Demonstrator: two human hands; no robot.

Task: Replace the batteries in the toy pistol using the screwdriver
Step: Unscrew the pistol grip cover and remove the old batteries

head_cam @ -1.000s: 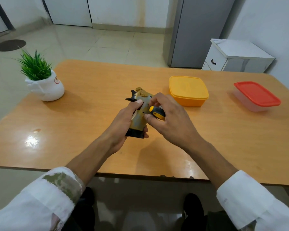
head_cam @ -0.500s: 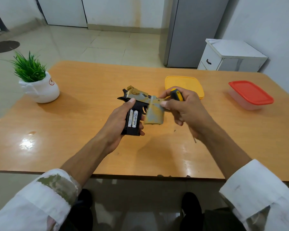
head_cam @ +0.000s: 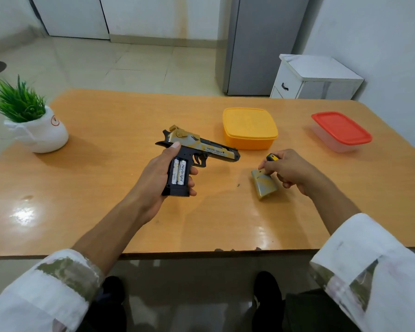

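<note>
Toy pistol (head_cam: 197, 149), tan-and-black moulded plastic, sits in the left hand (head_cam: 158, 178), whose fingers wrap its black grip above the glossy wooden table (head_cam: 106, 188). Two silver batteries (head_cam: 179, 174) lie side by side in the exposed compartment. Half a second ago the right hand (head_cam: 288, 171) held the curved tan cover (head_cam: 264, 184) up beside the grip; now the cover lies on the table, fingertips pinching its upper edge, with the yellow-and-black screwdriver (head_cam: 272, 157) handle tucked in the same fist. Beyond stand an orange lidded box (head_cam: 249, 128), a red-lidded clear container (head_cam: 340, 130) and a potted plant (head_cam: 31, 121), all clear of the hands.
</note>
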